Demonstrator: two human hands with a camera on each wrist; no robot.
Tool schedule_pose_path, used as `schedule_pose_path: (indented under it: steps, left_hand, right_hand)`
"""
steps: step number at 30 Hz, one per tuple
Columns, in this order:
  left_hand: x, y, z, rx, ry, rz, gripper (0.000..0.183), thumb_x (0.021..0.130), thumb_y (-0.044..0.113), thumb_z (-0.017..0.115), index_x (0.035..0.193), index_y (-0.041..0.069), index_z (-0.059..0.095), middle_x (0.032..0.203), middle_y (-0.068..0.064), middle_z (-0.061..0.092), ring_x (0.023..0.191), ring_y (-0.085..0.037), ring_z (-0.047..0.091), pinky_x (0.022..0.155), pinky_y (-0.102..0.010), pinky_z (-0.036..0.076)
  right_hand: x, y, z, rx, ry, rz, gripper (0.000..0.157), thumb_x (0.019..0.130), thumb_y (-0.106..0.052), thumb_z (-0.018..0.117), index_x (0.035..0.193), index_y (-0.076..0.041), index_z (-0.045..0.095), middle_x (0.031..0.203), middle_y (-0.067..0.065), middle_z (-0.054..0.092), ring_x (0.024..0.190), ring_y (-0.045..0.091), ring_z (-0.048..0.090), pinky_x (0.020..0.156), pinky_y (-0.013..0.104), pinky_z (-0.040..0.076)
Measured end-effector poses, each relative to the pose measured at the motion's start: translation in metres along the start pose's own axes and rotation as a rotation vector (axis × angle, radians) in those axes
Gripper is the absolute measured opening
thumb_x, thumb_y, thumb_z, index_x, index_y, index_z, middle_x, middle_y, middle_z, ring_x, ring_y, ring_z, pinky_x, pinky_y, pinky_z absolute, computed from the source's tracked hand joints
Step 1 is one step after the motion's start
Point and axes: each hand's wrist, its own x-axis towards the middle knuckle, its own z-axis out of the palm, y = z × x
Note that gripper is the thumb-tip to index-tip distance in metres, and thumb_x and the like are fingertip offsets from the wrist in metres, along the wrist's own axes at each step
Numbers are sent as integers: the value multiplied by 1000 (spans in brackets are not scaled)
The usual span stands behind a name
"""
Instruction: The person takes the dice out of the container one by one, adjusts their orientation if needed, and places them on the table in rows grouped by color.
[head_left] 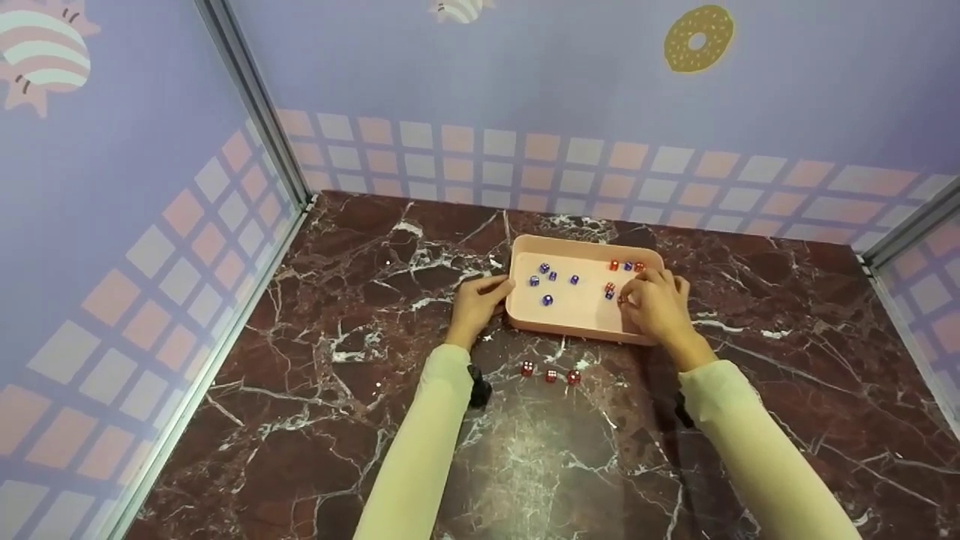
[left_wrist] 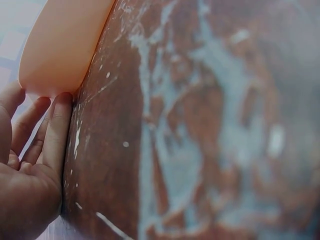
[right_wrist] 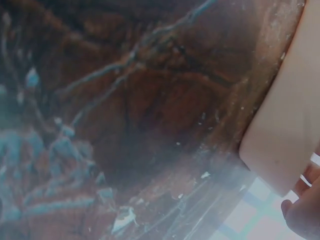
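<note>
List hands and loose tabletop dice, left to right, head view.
Left hand → left red die → middle red die → right red die → right hand.

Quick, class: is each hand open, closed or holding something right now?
Left hand: open, touching the end of the tray.
Right hand: reaching into the tray; whether it holds anything cannot be told.
</note>
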Motion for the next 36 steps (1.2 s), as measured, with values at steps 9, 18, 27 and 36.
schedule_pose_path:
  steps: [9, 18, 27, 36]
  left_hand:
    - [1, -3, 2, -10, 4, -12, 30, 99, 18, 78, 124, 1, 79, 113, -16, 79, 91, -20, 79, 79, -28, 66]
    - [-1, -2, 1, 12, 10, -6, 30, 100, 19, 77, 124, 1, 78, 110, -15, 80, 82, -14, 76, 73, -24, 65]
    - [1, -1, 1, 12, 14, -10, 29, 100, 20, 78, 124, 3, 79, 111, -14, 80, 82, -13, 75, 72, -23, 63]
    - [0, 0, 2, 19, 11, -14, 28, 100, 19, 77, 124, 3, 79, 117, -16, 78, 96, -22, 78, 81, -28, 66]
  right_hand:
    - [-12, -8, -12, -4, 28, -41, 14, 86, -11, 76, 97, -3, 76, 119, 20, 64, 118, 46, 50, 113, 69, 26]
    - [-28, -26, -29, 11, 49, -130, 11, 82, -8, 83, 90, -6, 76, 115, 16, 66, 119, 43, 52, 115, 68, 21]
    - [-45, -50, -34, 32, 34, -213, 9, 82, -8, 82, 88, -9, 75, 116, 14, 67, 120, 40, 52, 113, 68, 24]
    - [-61, -59, -30, 17, 46, -286, 14, 78, -8, 83, 88, -9, 73, 114, 13, 67, 117, 38, 55, 110, 68, 27]
